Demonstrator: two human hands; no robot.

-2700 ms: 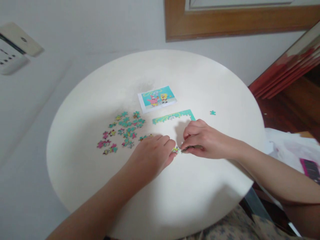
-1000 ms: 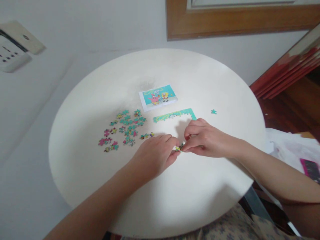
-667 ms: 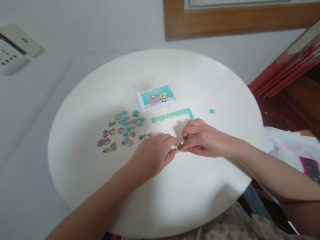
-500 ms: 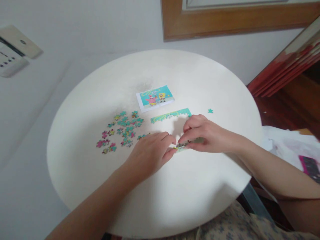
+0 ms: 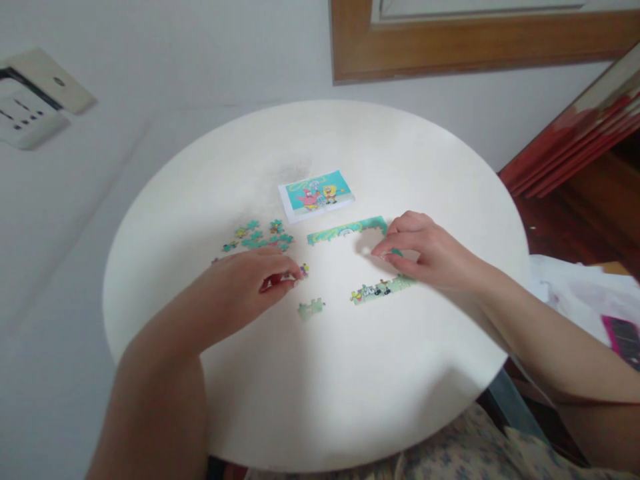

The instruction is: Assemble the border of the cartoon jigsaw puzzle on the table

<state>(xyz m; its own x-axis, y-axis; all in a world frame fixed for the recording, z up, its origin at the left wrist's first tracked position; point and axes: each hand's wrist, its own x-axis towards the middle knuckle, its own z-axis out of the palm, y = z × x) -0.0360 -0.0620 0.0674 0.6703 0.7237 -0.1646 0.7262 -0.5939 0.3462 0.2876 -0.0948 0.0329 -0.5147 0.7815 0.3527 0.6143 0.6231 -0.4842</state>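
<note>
On the white round table, my left hand is closed near a small colourful puzzle piece and covers part of the loose puzzle pieces. What its fingers hold is too small to name. My right hand pinches something tiny and pale between thumb and index finger, beside the right end of the joined top strip. Below it lies the joined bottom strip, its right end partly behind the hand. A short pale green section sits apart to the left.
The picture card of cartoon figures lies behind the top strip. A wall socket is at the left, a wooden frame at the back. Red curtain and white plastic bags are at the right.
My left hand has moved left from the bottom strip to the loose pieces. My right hand has risen slightly off that strip, uncovering it and the short green section.
</note>
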